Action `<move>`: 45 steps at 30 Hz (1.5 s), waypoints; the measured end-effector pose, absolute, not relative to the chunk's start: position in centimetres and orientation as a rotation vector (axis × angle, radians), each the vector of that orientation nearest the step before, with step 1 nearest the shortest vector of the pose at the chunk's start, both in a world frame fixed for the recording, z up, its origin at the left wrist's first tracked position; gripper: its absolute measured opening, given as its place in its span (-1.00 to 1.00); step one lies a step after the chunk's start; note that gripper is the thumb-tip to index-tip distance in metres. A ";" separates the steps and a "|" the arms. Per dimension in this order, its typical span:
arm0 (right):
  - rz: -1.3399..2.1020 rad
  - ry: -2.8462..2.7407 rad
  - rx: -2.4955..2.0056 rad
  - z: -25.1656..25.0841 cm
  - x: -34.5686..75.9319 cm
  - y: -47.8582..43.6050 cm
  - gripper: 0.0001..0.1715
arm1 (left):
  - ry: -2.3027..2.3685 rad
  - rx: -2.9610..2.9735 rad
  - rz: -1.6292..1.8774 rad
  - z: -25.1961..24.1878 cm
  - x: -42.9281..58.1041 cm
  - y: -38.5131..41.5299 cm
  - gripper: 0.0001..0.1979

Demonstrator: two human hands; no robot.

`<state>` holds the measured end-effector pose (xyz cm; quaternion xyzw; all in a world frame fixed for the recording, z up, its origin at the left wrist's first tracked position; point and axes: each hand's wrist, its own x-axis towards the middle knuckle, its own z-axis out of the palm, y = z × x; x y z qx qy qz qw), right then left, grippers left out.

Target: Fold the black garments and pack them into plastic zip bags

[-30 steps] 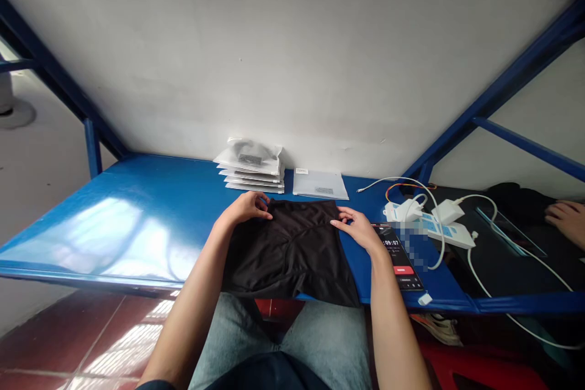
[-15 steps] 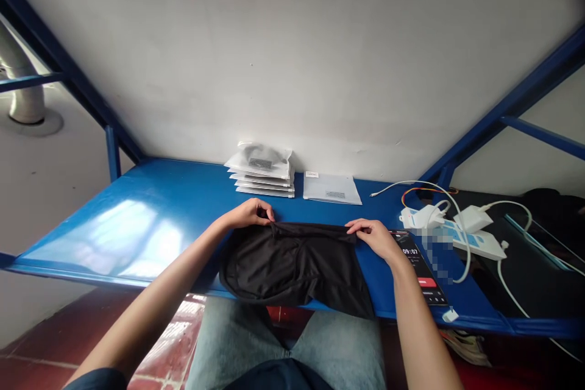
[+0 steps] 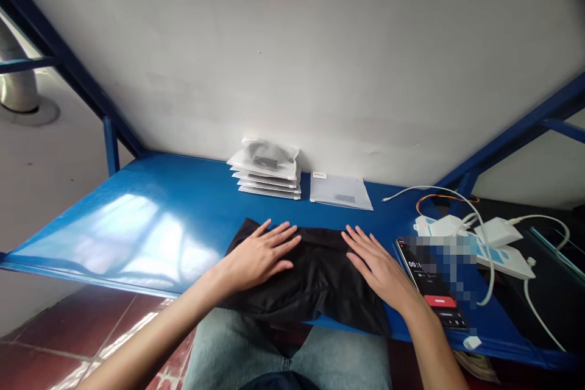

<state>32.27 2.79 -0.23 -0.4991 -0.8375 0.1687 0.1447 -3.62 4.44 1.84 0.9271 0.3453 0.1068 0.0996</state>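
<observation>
A black cloth garment (image 3: 315, 280) lies spread on the blue table (image 3: 201, 189), its near edge hanging slightly over the front; its exact kind I cannot tell. My left hand (image 3: 262, 253) rests flat on its left part, fingers stretched and a little apart. On the right end, my right hand (image 3: 372, 259) lies with fingers extended over the cloth's edge. Neither hand grips anything. The cloth under both palms is hidden, and shallow wrinkles run across its middle.
Behind the cloth stands a stack of clear zip bags (image 3: 265, 170) with dark contents. Beside it lies one flat frosted bag (image 3: 342, 191). To the right are a phone (image 3: 429, 283), a white power strip (image 3: 503, 259) with plugs and cables, and a small white piece (image 3: 472, 342).
Both hands have let go of the garment's far edge and now lie flat on it with fingers spread. The view has shifted slightly.
</observation>
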 end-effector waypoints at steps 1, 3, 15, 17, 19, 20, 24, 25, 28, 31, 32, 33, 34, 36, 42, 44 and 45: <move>0.474 -2.463 -1.449 -0.4 32.3 2.7 -0.35 | 0.995 2.769 0.262 1.4 -3.5 3.8 -0.38; 0.446 -2.533 -1.467 -0.7 32.7 2.6 -0.30 | 0.957 2.798 0.209 0.5 -3.7 3.2 -0.34; 0.061 -2.658 -1.138 -0.1 34.8 -3.0 -0.16 | 0.759 2.848 0.293 2.2 -7.8 0.1 -0.13; 0.077 -2.747 -1.019 -0.5 35.8 -5.2 -0.08 | 0.706 2.846 0.328 1.7 -9.8 -2.2 -0.08; 0.048 -2.781 -0.959 -1.2 36.6 -6.7 -0.16 | 0.730 2.840 0.341 0.9 -11.9 -4.0 -0.29; 0.026 -2.780 -0.943 -1.5 36.9 -7.0 -0.23 | 0.745 2.820 0.356 0.3 -12.8 -4.6 -0.40; 0.024 -2.727 -0.907 -2.6 38.0 -7.1 -0.28 | 0.773 2.690 0.463 -1.5 -15.2 -5.4 -0.52; 0.047 -2.724 -0.904 -2.7 38.3 -7.0 -0.28 | 0.791 2.650 0.523 -1.8 -15.3 -5.4 -0.54; 0.157 -2.672 -0.972 -2.6 38.8 -7.1 -0.29 | 0.924 2.440 0.686 -2.0 -14.9 -5.0 -0.67; 0.348 -2.530 -1.192 -1.7 38.8 -7.1 -0.38 | 1.186 2.153 0.675 -0.9 -13.5 -4.1 -0.76; 0.430 -2.466 -1.275 -1.3 38.6 -7.0 -0.42 | 1.268 2.070 0.641 -0.5 -13.0 -3.6 -0.76; 0.518 -2.399 -1.350 -0.7 38.3 -6.8 -0.47 | 1.325 2.003 0.604 0.0 -12.6 -3.0 -0.74; 0.600 -2.325 -1.415 -0.2 37.9 -6.4 -0.51 | 1.360 1.949 0.569 0.4 -12.3 -2.3 -0.72; 0.735 -2.197 -1.516 0.9 36.9 -5.4 -0.58 | 1.398 1.873 0.507 1.0 -11.8 -1.0 -0.67; 0.675 -2.008 -1.718 0.5 35.0 -1.8 -0.62 | 1.486 1.828 0.462 1.2 -11.3 0.6 -0.60; 0.573 -1.960 -1.685 -0.5 34.7 -1.3 -0.63 | 1.543 1.891 0.492 1.0 -10.6 0.1 -0.62; 0.491 -1.944 -1.664 -0.9 34.4 -1.3 -0.63 | 1.588 1.943 0.528 0.8 -10.1 -0.3 -0.64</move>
